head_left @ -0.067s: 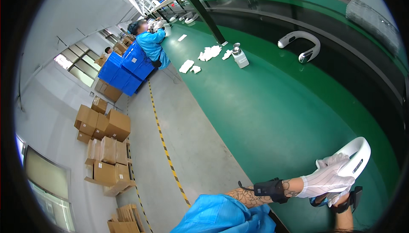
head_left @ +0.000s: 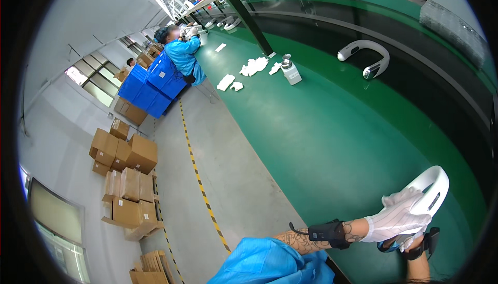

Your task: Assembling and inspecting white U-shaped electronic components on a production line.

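Note:
Low on the right, my left hand (head_left: 395, 212), in a thin white striped glove, is closed round a white U-shaped neckband device (head_left: 439, 184). A small dark oblong panel shows on the device's outer side. My right hand (head_left: 413, 241) is just below, close against the lower part of the device. My left hand covers most of it, but its gloved fingers look bent in around that part. Between the wrists shows a rounded dark and blue edge (head_left: 386, 245), which I cannot make out fully. Both hands are over the green bench (head_left: 311, 144).
Another white neckband (head_left: 371, 50) lies on the dark belt. A pale square bottle with a metal top (head_left: 291, 72) stands beside crumpled white cloths (head_left: 254, 66). A person in blue (head_left: 182, 53) works farther along. Blue crates (head_left: 150, 89) and cardboard boxes (head_left: 127, 180) stand at left.

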Available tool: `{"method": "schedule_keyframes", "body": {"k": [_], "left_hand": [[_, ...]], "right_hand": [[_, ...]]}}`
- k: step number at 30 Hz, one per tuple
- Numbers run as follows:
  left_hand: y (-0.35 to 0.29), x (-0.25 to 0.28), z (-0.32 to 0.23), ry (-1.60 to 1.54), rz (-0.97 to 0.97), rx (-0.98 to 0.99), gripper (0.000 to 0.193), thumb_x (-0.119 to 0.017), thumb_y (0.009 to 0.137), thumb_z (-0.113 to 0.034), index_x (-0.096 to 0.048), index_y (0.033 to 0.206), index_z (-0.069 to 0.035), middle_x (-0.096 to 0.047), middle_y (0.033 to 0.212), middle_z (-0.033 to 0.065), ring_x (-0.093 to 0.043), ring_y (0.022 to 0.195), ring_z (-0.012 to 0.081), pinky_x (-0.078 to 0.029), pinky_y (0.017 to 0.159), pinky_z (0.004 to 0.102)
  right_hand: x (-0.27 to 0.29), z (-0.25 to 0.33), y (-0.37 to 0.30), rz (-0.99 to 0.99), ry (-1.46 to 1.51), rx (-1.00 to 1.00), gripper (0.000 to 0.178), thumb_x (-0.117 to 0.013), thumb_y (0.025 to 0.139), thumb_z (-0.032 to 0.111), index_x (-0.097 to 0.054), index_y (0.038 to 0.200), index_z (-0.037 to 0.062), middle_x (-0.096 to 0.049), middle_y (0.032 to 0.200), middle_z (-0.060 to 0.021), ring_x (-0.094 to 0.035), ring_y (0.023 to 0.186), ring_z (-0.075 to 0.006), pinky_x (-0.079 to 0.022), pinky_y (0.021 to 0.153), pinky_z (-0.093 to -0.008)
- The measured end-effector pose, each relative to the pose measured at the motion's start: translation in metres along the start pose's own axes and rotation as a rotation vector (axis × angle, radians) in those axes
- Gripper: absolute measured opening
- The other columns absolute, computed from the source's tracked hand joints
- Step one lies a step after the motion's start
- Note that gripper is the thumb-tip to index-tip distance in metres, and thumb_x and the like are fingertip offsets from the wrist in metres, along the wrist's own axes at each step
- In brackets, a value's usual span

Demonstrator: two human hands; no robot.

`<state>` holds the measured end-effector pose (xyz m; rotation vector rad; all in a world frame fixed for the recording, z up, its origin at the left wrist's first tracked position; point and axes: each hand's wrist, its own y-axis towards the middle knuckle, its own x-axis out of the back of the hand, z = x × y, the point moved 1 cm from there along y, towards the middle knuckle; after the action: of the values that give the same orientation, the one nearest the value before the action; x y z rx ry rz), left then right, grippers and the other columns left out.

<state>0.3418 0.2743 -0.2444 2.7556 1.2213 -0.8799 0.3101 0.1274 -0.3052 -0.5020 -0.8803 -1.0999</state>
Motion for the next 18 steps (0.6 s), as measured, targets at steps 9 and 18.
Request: {"method": "schedule_keyframes", "body": {"k": [9, 18], "left_hand": [[-0.008, 0.003, -0.05, 0.017, 0.113, 0.028, 0.08, -0.074, 0.096, -0.052, -0.045, 0.153, -0.003, -0.067, 0.102, 0.0096, -0.065, 0.096, 0.018, -0.054, 0.083, 0.0312], [0.015, -0.029, -0.039, 1.511, -0.497, 0.626, 0.103, -0.069, 0.083, -0.078, -0.05, 0.15, -0.002, -0.068, 0.106, 0.016, -0.067, 0.098, 0.0291, -0.054, 0.087, 0.0443]], "right_hand": [[-0.05, 0.0, -0.026, 0.145, 1.212, -0.309, 0.064, -0.049, 0.108, 0.055, -0.038, 0.155, 0.0131, -0.05, 0.151, -0.012, -0.048, 0.142, -0.0294, -0.033, 0.123, -0.049], [0.002, 0.058, 0.056, 0.093, -0.437, -0.068, 0.026, -0.062, 0.099, 0.037, -0.071, 0.105, 0.0136, -0.069, 0.099, -0.0071, -0.064, 0.105, -0.0219, -0.039, 0.115, -0.0459]]}}
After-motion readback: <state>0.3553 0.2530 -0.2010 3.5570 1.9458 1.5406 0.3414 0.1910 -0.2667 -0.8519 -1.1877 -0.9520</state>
